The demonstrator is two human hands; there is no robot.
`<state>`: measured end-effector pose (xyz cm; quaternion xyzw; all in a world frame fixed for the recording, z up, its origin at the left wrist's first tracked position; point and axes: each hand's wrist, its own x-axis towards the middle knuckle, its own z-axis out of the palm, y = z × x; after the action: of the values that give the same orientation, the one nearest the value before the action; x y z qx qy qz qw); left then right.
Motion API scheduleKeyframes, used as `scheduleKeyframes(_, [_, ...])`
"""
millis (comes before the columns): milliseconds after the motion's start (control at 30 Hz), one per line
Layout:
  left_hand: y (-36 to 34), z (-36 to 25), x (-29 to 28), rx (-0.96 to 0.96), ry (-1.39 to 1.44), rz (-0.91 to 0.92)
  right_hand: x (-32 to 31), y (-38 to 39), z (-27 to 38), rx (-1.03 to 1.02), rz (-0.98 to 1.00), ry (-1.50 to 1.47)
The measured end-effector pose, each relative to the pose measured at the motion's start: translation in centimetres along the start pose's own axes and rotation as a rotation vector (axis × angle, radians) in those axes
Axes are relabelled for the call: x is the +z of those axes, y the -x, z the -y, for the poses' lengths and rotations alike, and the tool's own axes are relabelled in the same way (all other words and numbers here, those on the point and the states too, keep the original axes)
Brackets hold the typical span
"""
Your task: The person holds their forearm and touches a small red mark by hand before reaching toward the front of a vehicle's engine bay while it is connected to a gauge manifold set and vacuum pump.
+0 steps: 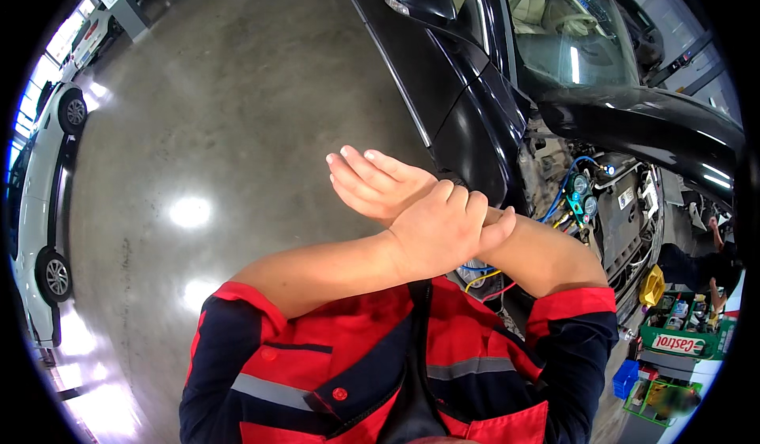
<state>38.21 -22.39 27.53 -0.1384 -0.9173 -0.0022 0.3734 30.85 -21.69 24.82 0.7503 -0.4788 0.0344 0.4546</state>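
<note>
Well, the boldest writing is on a sign [678, 343] fixed to a green rack [722, 336] at the right, its large letters appearing upside down; a small white label [627, 198] in the engine bay [613, 232] bears marks too tiny to read.

Two bare hands meet before the chest, each at the end of one forearm. The left hand [439, 230] is wrapped firmly around the right wrist [494, 215], thumb on the near side; that wrist sits above the jacket front, beside the black car [467, 127]. The right hand [380, 182] holds nothing, its fingers stretched out toward the left, over the floor [222, 143].

One gauge set [582, 197] with two round dials rests at the engine bay, and three colours of hose show: blue [564, 182], yellow [481, 279] and red [499, 292]. The jacket [372, 317] has two round red buttons in sight. One white car [36, 206] at the left shows two wheels.

The raised black bonnet [641, 115] covers part of the windscreen, and the right forearm [554, 258] blocks some of the hoses. A co-worker [697, 266] in dark clothing is near the rack, with a yellow container [652, 285] and a blue bin [625, 379] close by
</note>
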Motion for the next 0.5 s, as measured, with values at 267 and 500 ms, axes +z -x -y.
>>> scheduleKeyframes(267, [0.7,2.9,-2.4,-0.087,0.238,0.229,-2.8,0.6,-0.8,0.142,0.259,-0.327])
scheduleKeyframes(500, [3.1,8.3,-4.1,-0.117,0.281,0.3,-1.4,0.9,-1.3,0.213,0.355,-0.604])
